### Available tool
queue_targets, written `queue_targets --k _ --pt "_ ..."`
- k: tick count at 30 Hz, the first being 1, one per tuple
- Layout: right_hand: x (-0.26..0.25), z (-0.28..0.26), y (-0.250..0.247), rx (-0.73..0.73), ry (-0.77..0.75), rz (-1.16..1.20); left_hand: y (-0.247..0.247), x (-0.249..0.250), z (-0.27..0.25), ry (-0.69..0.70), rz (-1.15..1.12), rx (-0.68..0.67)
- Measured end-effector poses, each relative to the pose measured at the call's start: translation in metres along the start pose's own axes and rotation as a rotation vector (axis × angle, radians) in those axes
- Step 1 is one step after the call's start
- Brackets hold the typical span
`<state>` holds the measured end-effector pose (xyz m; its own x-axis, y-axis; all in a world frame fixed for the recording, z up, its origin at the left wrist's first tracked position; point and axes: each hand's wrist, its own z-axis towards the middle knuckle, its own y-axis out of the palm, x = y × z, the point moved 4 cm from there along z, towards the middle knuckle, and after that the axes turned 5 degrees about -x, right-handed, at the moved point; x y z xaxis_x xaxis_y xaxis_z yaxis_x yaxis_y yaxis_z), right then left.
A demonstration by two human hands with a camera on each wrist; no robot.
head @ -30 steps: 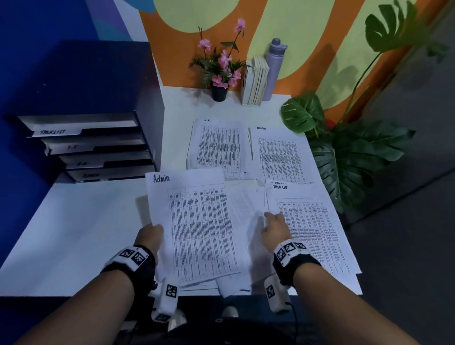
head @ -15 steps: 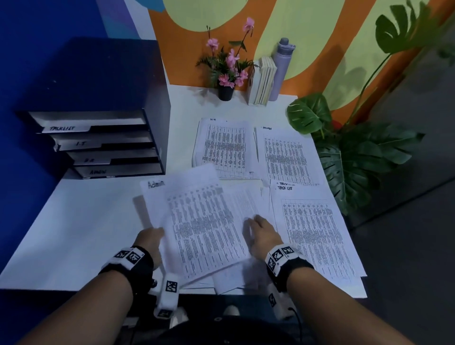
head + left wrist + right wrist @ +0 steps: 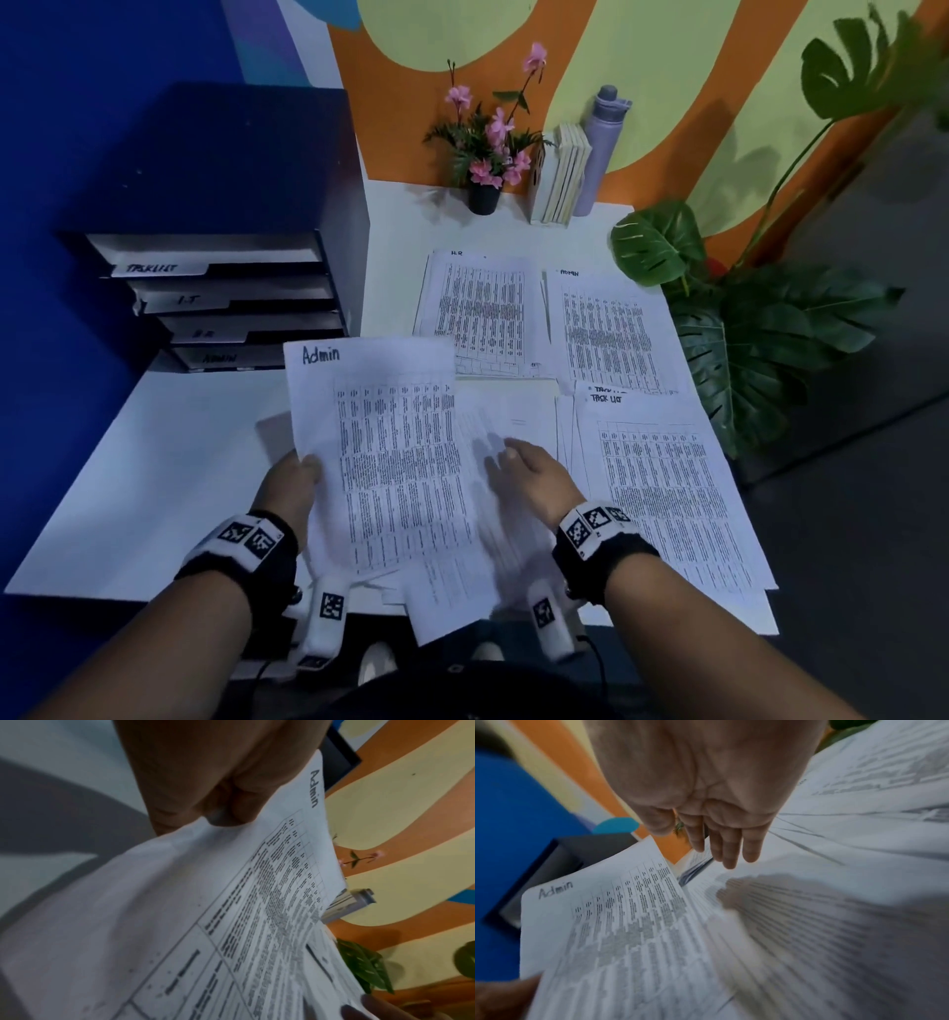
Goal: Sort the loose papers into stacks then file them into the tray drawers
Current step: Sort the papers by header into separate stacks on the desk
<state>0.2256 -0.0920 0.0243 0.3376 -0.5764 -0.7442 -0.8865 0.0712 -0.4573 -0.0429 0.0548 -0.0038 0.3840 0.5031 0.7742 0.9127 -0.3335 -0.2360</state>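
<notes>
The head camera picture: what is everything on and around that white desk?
White desk: one, under everything.
Dark blue tray drawer unit: one, four labelled drawers, far left.
White "Admin" printed sheet: one, raised at near centre.
Loose white papers: several, beneath the raised sheet.
Sorted white paper stacks: three, "H.R" far centre, "Admin" beside it, "Task List" near right.
Pink flowers in black pot: one, far edge.
Pale books: a few, upright beside the pot.
Lilac bottle: one, behind the books.
Green leafy plant: one, right of desk.
Left hand: grip on the raised sheet.
Right hand: fingers straight over the loose papers.
</notes>
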Motion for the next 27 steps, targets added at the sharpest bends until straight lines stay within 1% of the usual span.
queue_targets --k 2,5,8,9,11,12,13,14,16,17,19,21,23,25,27 --pt "-0.001 0.003 0.000 -0.032 0.031 0.186 0.007 0.006 0.006 0.044 -0.082 -0.034" --pt "-0.001 0.006 0.002 -0.067 0.064 0.294 0.023 0.021 0.006 0.065 -0.175 -0.104" --pt "0.006 0.010 -0.003 0.027 0.129 0.452 0.036 0.033 0.002 0.020 -0.317 -0.125" --pt "0.007 0.009 -0.004 0.046 0.157 0.543 0.041 0.034 0.002 -0.008 -0.338 -0.125" --pt "0.005 0.005 -0.003 -0.002 0.190 0.761 0.049 0.037 -0.002 -0.045 -0.349 -0.129" --pt "0.000 0.002 -0.004 -0.033 0.182 0.843 0.055 0.041 -0.006 -0.041 -0.344 -0.138" --pt "-0.004 0.001 -0.005 -0.038 0.165 0.875 0.060 0.044 -0.009 -0.019 -0.313 -0.148" --pt "-0.007 0.002 -0.009 -0.003 0.145 0.849 0.067 0.046 -0.013 -0.005 -0.291 -0.177" --pt "-0.004 0.011 -0.027 0.186 0.150 0.721 0.082 0.046 -0.018 -0.034 -0.283 -0.242" --pt "0.000 0.017 -0.041 0.285 0.158 0.662 0.086 0.046 -0.019 -0.022 -0.221 -0.256" --pt "0.017 0.032 -0.072 0.416 0.180 0.625 0.087 0.040 -0.015 0.023 0.033 -0.231" --pt "0.029 0.040 -0.105 0.501 0.207 0.610 0.085 0.029 -0.012 -0.011 0.263 -0.173" --pt "0.033 0.038 -0.132 0.588 0.201 0.683 0.084 0.017 -0.012 -0.058 0.455 -0.092" --pt "0.046 0.039 -0.156 0.690 0.229 0.719 0.083 0.009 -0.013 -0.058 0.658 -0.017" --pt "0.059 0.040 -0.175 0.774 0.276 0.719 0.085 0.003 -0.014 -0.029 0.783 0.021"
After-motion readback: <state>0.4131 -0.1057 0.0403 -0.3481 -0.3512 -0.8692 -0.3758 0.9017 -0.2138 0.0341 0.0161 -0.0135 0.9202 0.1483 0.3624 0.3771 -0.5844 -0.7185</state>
